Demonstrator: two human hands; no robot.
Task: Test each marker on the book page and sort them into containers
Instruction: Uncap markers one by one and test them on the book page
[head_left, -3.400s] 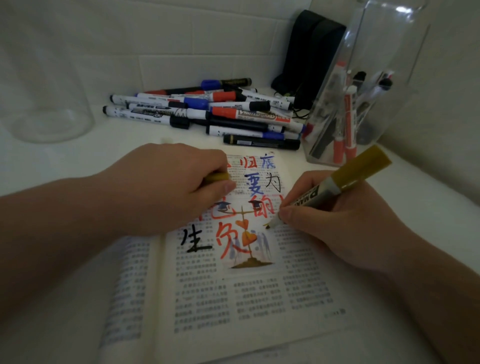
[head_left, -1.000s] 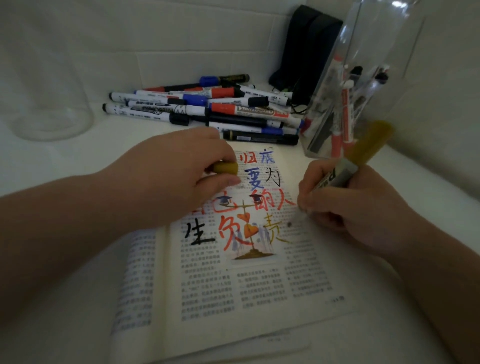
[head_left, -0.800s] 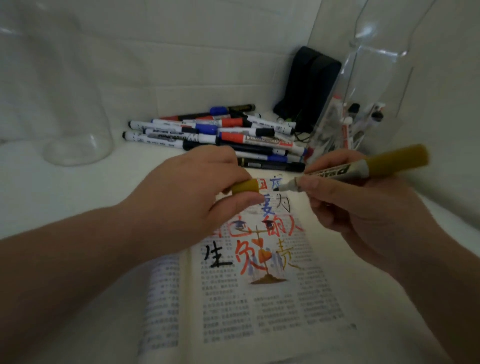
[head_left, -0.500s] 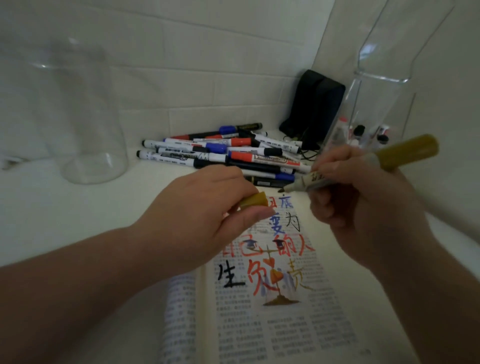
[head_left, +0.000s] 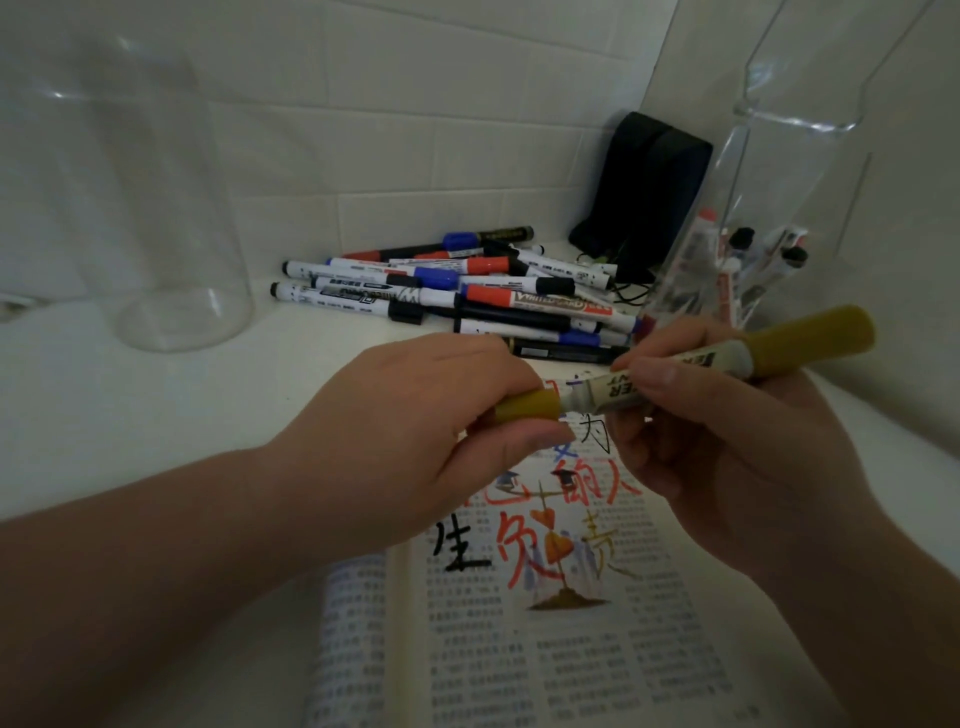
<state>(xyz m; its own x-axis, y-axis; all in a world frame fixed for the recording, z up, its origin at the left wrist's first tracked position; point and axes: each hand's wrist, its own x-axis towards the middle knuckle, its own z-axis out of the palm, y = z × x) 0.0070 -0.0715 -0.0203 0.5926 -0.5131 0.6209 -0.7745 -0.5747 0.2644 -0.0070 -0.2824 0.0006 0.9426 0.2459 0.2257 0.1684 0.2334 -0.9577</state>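
Yellow marker (head_left: 727, 358) is held in the air above the book (head_left: 545, 649), tilted, with its butt end up and to the right. The barrel is pinched by the right hand (head_left: 737, 457), fingers (head_left: 654, 371) curled round it. The yellow cap (head_left: 527, 405) is gripped in the left hand (head_left: 415, 441) between thumb and curled fingers and is butted against the marker's nib end. Whether it is fully seated cannot be told.

The book lies open on the desk (head_left: 130, 415), just under both hands. Its page is covered with red, blue, black and yellow test strokes over print. The page top is hidden by the hands.

Behind the hands a pile (head_left: 467, 296) of loose markers with red, blue and black caps is laid flat on the desk, near the wall (head_left: 415, 156).

To the right a clear container (head_left: 795, 119) stands with several markers upright inside it. Its base is blocked by the right hand and the marker.

A black case (head_left: 649, 192) is set in the corner, between pile and container. Far left, well apart, a clear jar (head_left: 156, 234) stands on the desk.
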